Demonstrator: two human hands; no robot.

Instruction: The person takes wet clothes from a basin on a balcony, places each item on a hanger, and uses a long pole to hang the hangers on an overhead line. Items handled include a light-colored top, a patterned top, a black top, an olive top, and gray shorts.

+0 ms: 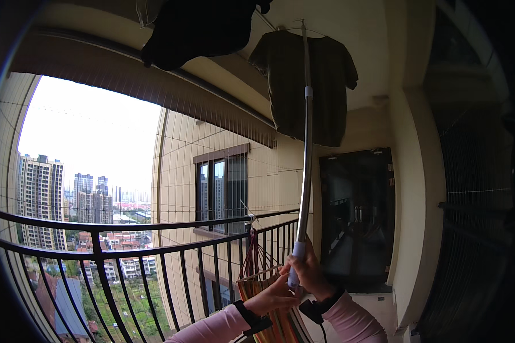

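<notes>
A long silver clothes pole with a pale handle rises from my hands toward the ceiling. My right hand is wrapped round its handle. Lower down, my left hand has its fingers closed at the handle's bottom end. The pole's tip is up at the hook of a wire hanger; I cannot tell whether it bears the hanger's weight. A dark olive T-shirt hangs on that hanger, behind the pole. Each wrist wears a black band.
Black garments hang overhead on the left. A black balcony railing runs along the left, with thin wires above it. Just beyond my hands hangs a striped hammock. A dark double door stands at the far end.
</notes>
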